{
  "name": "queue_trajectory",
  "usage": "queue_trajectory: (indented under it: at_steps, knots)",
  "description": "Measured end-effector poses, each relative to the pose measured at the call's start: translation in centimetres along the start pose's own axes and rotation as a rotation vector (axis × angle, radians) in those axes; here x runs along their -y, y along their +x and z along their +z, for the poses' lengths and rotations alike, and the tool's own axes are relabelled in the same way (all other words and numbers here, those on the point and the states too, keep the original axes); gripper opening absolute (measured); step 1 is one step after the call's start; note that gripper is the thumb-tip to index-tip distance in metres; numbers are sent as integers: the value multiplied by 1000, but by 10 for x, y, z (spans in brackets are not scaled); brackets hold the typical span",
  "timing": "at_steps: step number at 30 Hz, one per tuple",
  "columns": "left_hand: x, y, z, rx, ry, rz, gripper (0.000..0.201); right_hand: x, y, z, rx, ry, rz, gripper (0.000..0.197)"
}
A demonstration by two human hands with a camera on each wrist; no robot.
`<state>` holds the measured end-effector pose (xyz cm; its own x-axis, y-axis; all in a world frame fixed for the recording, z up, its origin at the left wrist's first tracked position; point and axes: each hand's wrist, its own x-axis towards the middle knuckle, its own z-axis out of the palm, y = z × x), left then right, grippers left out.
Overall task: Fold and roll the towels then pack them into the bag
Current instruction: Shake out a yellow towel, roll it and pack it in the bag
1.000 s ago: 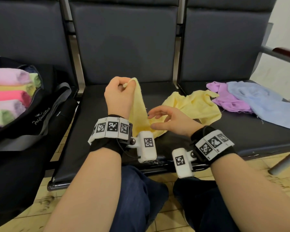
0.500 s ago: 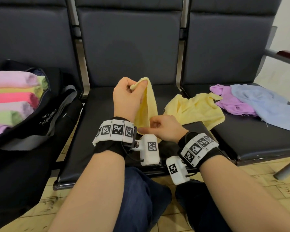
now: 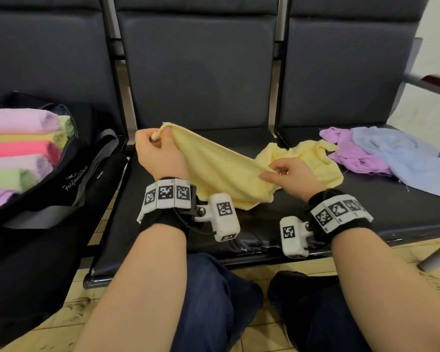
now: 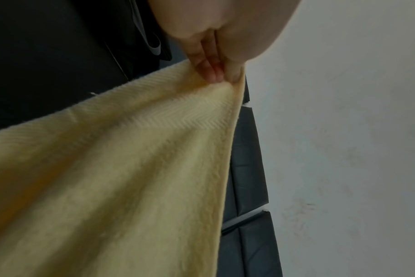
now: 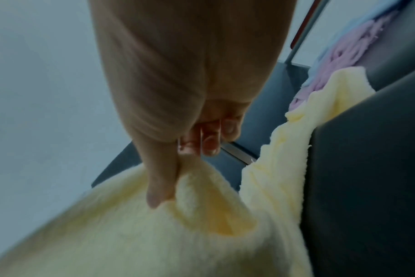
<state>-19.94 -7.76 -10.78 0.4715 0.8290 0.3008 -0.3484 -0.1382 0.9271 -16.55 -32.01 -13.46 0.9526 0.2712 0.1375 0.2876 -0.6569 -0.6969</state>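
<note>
- The yellow towel (image 3: pixel 221 171) is held up over the middle seat (image 3: pixel 163 224), stretched between two hands.
- One corner is pinched by the left hand (image 3: pixel 158 156), with the fingers (image 4: pixel 209 69) curled tight on the cloth.
- The other end is pinched by the right hand (image 3: pixel 290 176), between thumb and fingers.
- The rest of the yellow towel is bunched on the seat behind the right hand.
- A purple towel (image 3: pixel 351 153) and a blue towel (image 3: pixel 401 161) are piled on the right seat, just beside the yellow one.
- Rolled towels (image 3: pixel 18 153) in pink, yellow, green and purple are packed in the black bag (image 3: pixel 69 184) on the left.
</note>
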Motion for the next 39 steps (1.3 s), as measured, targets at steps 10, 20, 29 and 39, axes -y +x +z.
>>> queue_trajectory:
  at_steps: [10, 20, 29, 39]
  knots:
    - [-19, -30, 13, 1178, 246, -73, 41, 24, -11, -11, -107, 326, -31, 16]
    - [-18, -49, 25, 1160, 650, 267, 12, 38, -10, 4, -263, 330, -146, 26]
    - [-17, -27, 16, 661, 406, 429, 14, 40, 1, 8, -153, -13, -267, 10]
    - [-28, -15, 5, 338, 143, 484, 14, 48, 13, 25, -359, -270, -177, 23]
